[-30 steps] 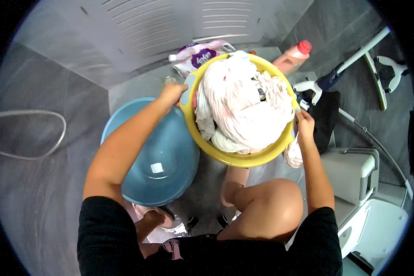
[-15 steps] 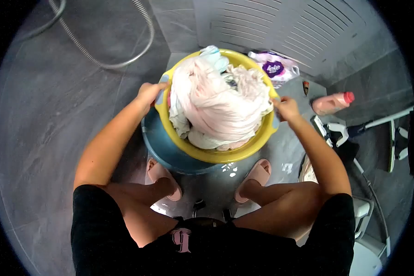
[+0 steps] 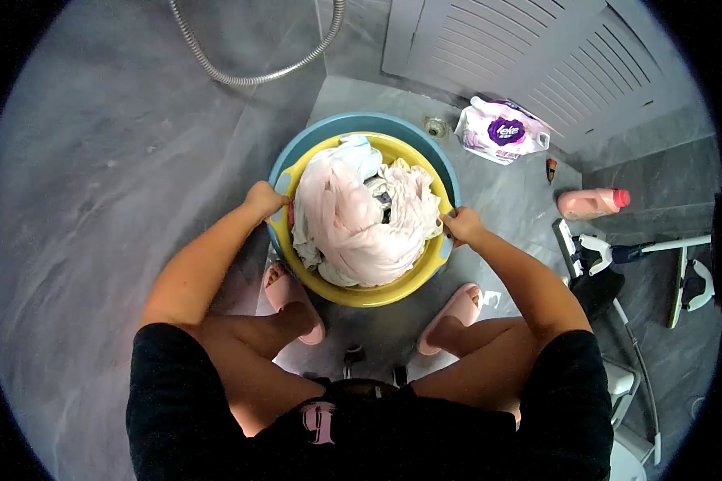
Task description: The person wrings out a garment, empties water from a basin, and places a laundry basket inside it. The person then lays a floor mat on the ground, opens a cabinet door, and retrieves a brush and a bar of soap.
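Observation:
Between my feet, a yellow basin (image 3: 367, 297) with grey handles sits over or inside a larger blue basin (image 3: 353, 122). A twisted heap of pale pink and white laundry (image 3: 353, 216) fills the yellow one, with a bit of light blue cloth at its top. My left hand (image 3: 265, 200) is closed around the left handle, thumb over the rim. Opposite it, my right hand (image 3: 462, 226) grips the right handle. How far the yellow basin rests in the blue one I cannot tell.
A white and purple detergent bag (image 3: 501, 132) lies near the slatted grey panel (image 3: 521, 60), beside a floor drain (image 3: 436, 127). A pink bottle (image 3: 594, 204) and mops (image 3: 610, 250) are at the right. A shower hose (image 3: 253, 78) hangs at the top. My pink slippers (image 3: 449, 318) flank the basins.
The yellow basin, held in both hands, has moved back over the blue basin. The blue rim now shows behind it instead of in front. The view has also shifted.

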